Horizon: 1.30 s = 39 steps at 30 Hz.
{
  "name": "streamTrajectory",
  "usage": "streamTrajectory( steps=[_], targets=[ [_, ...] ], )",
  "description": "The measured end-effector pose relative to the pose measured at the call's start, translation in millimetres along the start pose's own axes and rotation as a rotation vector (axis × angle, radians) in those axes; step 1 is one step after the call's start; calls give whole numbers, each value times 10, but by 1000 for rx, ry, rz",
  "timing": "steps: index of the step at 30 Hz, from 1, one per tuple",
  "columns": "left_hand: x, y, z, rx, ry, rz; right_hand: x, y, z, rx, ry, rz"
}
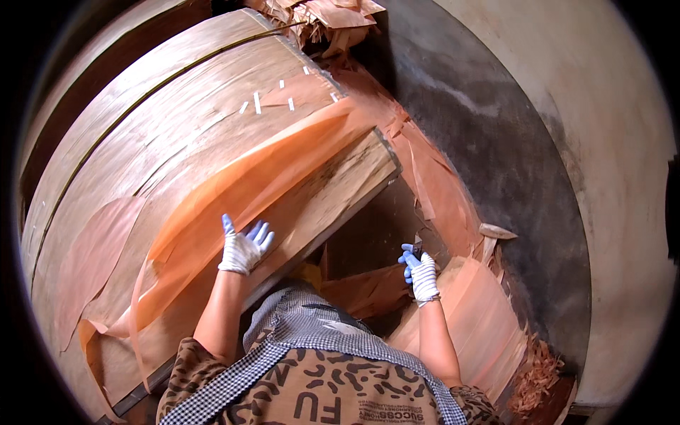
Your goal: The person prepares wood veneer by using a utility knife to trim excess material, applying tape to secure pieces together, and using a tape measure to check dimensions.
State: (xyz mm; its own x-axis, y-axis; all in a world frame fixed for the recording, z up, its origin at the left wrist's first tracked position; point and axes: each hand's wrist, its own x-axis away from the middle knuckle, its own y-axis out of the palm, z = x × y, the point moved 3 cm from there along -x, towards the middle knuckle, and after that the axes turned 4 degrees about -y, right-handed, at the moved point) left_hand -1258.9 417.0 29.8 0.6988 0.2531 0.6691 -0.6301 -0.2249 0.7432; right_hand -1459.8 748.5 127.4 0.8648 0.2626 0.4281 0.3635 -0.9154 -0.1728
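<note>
My left hand (244,246), in a white glove with blue fingertips, lies flat with fingers spread on an orange-brown veneer sheet (241,184) that lies across a big work table (212,120) covered with wood veneer. My right hand (421,272), gloved the same way, reaches down beside the table's edge and pinches the edge of a reddish veneer piece (368,289) in the gap below. A stack of reddish veneer sheets (474,312) lies just to the right of that hand.
Torn veneer scraps (333,21) pile up at the far end of the table. More scraps (538,375) litter the floor at the lower right. A dark stained wall base (496,142) and pale wall (609,142) stand to the right.
</note>
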Motion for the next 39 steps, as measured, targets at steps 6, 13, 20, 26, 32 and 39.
streamTrajectory(
  steps=[6,13,20,26,32,39],
  targets=[
    [-188,-137,264,-20,156,328,-1029,-18,-448,34,10,-61],
    [192,286,139,69,472,301,-3078,113,-767,-18,111,-126],
    [854,641,-105,-67,790,163,-4197,1237,-820,224,434,-353],
    [885,1000,-221,-81,1001,363,-5437,1085,-448,-173,586,-584],
    [960,898,-324,29,1097,337,-5523,1275,-597,-124,521,-397],
    [1296,219,182,129,1113,273,-4734,1477,-1927,-452,-117,-232]
  ],
)
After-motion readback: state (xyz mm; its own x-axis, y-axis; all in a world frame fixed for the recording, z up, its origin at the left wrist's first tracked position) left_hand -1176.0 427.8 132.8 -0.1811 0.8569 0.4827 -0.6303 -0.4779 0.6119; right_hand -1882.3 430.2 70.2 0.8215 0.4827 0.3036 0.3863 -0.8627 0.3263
